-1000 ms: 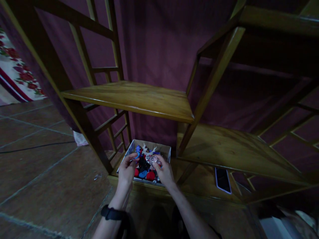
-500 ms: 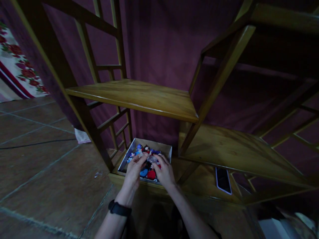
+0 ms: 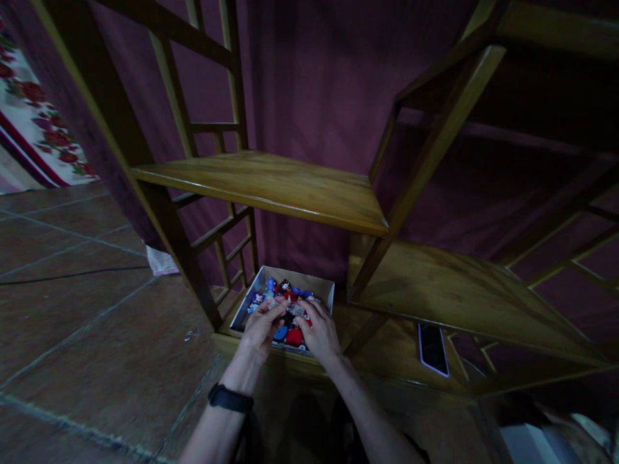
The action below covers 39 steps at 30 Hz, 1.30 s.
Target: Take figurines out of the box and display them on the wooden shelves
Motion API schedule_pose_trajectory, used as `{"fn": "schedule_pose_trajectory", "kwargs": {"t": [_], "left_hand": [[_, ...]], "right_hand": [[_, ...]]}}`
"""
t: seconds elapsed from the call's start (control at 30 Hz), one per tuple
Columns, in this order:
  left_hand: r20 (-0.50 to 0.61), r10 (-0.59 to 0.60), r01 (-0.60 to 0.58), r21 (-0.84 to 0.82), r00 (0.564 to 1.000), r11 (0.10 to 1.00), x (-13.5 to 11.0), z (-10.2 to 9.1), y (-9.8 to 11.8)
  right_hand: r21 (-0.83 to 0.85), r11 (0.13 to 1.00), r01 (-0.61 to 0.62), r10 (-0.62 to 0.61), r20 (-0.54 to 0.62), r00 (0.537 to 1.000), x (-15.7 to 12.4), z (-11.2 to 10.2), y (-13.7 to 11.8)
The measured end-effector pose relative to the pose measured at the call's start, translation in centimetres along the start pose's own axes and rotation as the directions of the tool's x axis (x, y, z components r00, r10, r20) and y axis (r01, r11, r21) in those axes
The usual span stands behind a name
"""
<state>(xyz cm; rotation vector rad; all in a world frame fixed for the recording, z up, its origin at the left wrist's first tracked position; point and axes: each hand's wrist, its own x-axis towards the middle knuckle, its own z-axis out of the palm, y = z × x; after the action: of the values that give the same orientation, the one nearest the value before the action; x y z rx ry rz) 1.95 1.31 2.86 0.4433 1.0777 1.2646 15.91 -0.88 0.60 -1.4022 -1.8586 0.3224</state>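
A shallow cardboard box (image 3: 245,305) on the bottom shelf holds several small colourful figurines (image 3: 285,285), some blue, some red. Over it, my left hand (image 3: 262,327) has its thumb and fingers pinched on a crumpled bit of clear plastic (image 3: 275,303). Close by on the right, my right hand (image 3: 320,333) curls its fingers around another clear, shiny plastic piece (image 3: 296,310). Whether the two bits are one wrapper I cannot tell. Below my hands, a blue round part (image 3: 280,332) and a red one (image 3: 294,336) show in the box.
A wooden shelf board (image 3: 261,187) overhangs the box, with a slanted post (image 3: 425,174) to its right. On the low board at right lies a phone (image 3: 433,348). A small clear scrap (image 3: 190,335) and a black cable (image 3: 72,276) are on the tiled floor.
My left hand has drawn slightly left and down from the right hand, and more clear plastic shows at its fingertips. My right hand stays nearly in place. The view has shifted a little.
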Motion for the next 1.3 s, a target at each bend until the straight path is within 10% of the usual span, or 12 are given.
{"fn": "schedule_pose_trajectory", "kwargs": {"t": [1.3], "left_hand": [[-0.071, 0.365, -0.317, 0.36, 0.928, 0.877, 1.1, -0.5, -0.1]], "right_hand": [[0.014, 1.0, -0.016, 0.016, 0.004, 1.0, 0.1, -0.1, 0.7]]}}
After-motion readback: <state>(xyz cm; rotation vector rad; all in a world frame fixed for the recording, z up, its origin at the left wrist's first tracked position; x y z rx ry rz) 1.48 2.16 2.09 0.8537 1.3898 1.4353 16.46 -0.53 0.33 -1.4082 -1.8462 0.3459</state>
